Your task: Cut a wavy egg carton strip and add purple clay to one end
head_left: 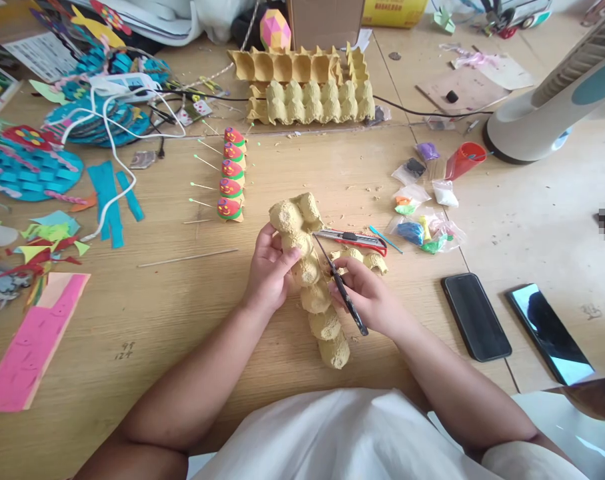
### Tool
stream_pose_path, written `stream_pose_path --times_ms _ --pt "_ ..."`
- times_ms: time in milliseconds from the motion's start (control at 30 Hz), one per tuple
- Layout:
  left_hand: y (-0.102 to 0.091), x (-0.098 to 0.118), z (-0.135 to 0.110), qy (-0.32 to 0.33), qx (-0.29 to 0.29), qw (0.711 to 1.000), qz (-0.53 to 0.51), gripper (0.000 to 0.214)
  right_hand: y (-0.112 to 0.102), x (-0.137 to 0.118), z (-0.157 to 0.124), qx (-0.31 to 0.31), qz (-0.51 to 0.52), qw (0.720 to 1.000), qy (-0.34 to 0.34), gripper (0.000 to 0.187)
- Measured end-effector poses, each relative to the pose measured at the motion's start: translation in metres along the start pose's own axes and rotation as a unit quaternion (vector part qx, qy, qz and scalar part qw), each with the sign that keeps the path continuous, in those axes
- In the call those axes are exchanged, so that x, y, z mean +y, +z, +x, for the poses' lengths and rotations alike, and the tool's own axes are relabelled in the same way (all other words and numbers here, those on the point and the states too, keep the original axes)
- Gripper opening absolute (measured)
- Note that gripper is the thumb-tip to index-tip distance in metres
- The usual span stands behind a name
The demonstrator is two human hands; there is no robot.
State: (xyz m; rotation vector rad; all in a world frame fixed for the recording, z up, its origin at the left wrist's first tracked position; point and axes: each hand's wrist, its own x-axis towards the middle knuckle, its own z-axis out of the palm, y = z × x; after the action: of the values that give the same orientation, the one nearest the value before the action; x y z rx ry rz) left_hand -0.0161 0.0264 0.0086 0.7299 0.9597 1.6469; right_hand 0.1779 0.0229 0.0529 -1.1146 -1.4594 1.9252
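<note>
My left hand [269, 273] is closed around the upper part of a yellow egg-carton strip [315, 298], thumb on top of a cup. The strip is a row of bumpy cups, with a side cup at its far end, and it slants down toward my body. My right hand [365, 293] grips a slim black-handled knife [349, 300], its thin pointed tip at the strip's right edge near the far cups. Just beyond the right hand lies a red box cutter [357, 239]. A smaller egg-carton piece [372, 260] rests on the table, partly behind that hand.
Five-headed red and green caterpillar pieces [232, 170] with pins stand left. Egg cartons [312, 100] are stacked at the back. Clay bags [417, 230], a red cup [466, 160], two phones [476, 317] and a fan [532, 127] are right. A white cable [113, 153] crosses the left.
</note>
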Motion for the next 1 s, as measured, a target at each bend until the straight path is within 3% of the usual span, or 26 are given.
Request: stream_pose_path --times_ms 633,1000 --pt "0.003 -0.005 -0.002 0.069 -0.014 0.995 0.073 0.058 0.009 -0.008 0.007 0.009 0.032 0.999 0.032 0.045" --pt "0.004 -0.002 -0.002 0.04 0.002 0.998 0.045 0.058 0.002 -0.011 0.007 -0.008 -0.016 1.0 0.02 0.039"
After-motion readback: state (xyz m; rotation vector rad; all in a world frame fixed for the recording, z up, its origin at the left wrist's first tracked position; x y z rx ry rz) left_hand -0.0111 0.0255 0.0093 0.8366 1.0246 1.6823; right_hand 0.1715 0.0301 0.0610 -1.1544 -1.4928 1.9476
